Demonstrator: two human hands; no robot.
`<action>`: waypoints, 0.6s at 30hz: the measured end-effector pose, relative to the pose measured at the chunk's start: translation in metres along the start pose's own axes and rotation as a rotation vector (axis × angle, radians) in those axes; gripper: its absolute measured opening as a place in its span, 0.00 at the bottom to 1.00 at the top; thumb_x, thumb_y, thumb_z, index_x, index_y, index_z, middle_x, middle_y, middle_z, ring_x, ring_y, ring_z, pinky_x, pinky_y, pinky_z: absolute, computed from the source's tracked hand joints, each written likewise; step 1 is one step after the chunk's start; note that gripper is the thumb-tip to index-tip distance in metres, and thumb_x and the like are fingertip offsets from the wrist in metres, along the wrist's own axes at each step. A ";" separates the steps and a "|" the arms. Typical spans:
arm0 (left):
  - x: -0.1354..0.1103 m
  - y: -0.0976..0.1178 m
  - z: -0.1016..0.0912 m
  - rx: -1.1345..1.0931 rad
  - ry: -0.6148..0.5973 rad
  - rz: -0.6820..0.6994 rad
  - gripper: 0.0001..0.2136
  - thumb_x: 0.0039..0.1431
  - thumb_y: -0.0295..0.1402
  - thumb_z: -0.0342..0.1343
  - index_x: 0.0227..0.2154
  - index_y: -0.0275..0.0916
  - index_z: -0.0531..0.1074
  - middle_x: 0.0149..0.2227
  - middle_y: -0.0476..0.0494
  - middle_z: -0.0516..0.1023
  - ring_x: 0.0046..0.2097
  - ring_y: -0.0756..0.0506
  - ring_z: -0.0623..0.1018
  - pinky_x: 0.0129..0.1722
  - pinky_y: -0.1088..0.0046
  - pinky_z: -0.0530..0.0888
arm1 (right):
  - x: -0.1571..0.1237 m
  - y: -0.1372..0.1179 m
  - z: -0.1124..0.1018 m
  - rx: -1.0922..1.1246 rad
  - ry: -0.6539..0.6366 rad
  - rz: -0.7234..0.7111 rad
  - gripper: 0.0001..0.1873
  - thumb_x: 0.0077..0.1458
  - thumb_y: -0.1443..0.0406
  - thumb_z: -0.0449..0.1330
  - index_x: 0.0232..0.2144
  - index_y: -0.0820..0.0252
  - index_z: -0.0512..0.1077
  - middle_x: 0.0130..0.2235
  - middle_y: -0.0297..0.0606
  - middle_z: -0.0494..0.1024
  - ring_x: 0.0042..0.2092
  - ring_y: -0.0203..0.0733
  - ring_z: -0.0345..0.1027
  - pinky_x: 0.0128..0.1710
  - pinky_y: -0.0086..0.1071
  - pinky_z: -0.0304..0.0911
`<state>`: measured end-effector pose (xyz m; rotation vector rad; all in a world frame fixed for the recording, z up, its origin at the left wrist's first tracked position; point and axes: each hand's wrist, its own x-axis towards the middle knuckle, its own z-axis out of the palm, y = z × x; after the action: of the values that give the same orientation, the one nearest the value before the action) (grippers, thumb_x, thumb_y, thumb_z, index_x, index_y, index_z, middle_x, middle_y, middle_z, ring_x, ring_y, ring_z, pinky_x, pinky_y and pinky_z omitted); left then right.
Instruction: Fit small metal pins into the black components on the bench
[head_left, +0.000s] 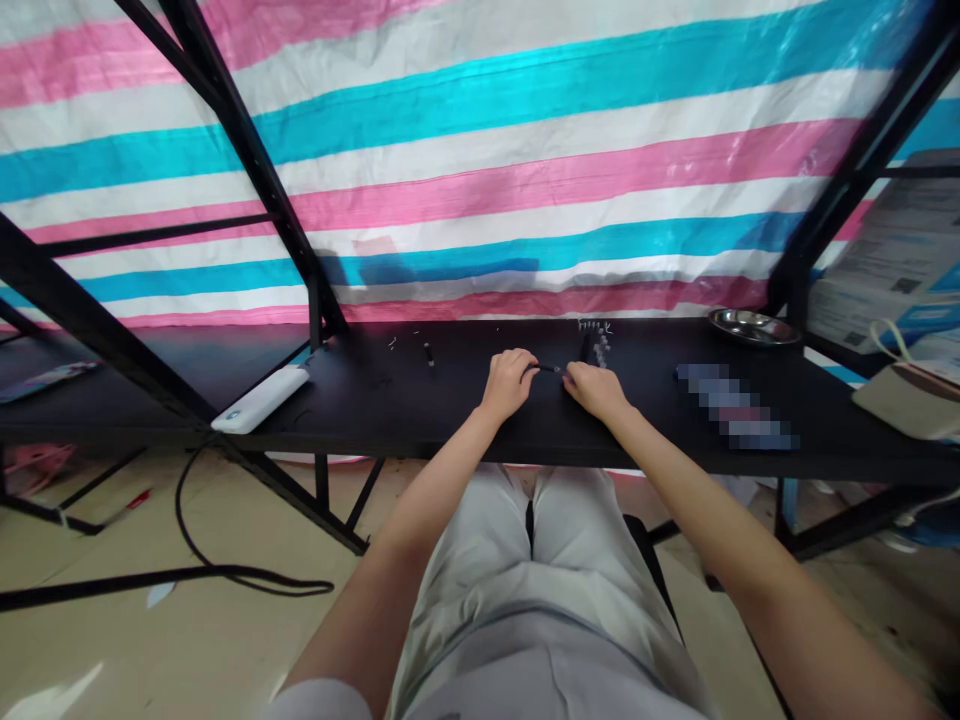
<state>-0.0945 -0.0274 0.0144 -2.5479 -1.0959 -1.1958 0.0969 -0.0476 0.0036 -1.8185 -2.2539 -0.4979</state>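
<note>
My left hand (510,384) is closed in a pinch on a slim black rod (546,367), which points toward my right hand. Its tip looks pale or clear, too small to make out. Right beside that tip, my right hand (596,388) has its fingers pressed together; whether they grip the tip or a separate tiny piece is hidden. Just behind the right hand lie a dark strip (585,347) and a cluster of small clear or whitish pieces (601,347). A short black piece with pale ends (428,354) rests on the black table (390,405), left of my hands.
A round metal dish (754,327) stands at the back right. Nearer lies a pixelated bluish item (735,408). A white elongated device (262,399) sits at the left by the black frame (259,170). A beige object (911,397) is at the right edge. Striped sheeting (525,190) hangs behind.
</note>
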 end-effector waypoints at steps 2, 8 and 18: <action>0.000 0.000 0.000 -0.014 0.021 0.017 0.04 0.61 0.31 0.50 0.36 0.38 0.67 0.40 0.45 0.74 0.42 0.47 0.70 0.44 0.69 0.62 | -0.001 0.000 0.000 -0.004 -0.003 0.001 0.11 0.60 0.62 0.46 0.37 0.60 0.66 0.37 0.40 0.75 0.35 0.40 0.69 0.26 0.30 0.45; 0.001 0.003 -0.001 -0.046 0.055 0.044 0.04 0.61 0.31 0.49 0.35 0.38 0.68 0.39 0.45 0.74 0.41 0.47 0.70 0.43 0.70 0.63 | -0.001 0.000 0.000 0.013 -0.015 0.027 0.10 0.60 0.62 0.46 0.37 0.60 0.66 0.38 0.41 0.75 0.35 0.39 0.68 0.26 0.30 0.46; 0.000 0.004 0.000 -0.024 0.017 0.088 0.08 0.63 0.33 0.45 0.37 0.37 0.68 0.38 0.43 0.74 0.39 0.47 0.71 0.40 0.69 0.64 | -0.001 0.000 0.000 -0.004 -0.014 0.024 0.09 0.60 0.63 0.47 0.36 0.60 0.66 0.38 0.40 0.74 0.35 0.39 0.69 0.25 0.31 0.45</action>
<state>-0.0912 -0.0302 0.0151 -2.5695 -0.9614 -1.2136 0.0973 -0.0482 0.0038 -1.8546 -2.2390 -0.4877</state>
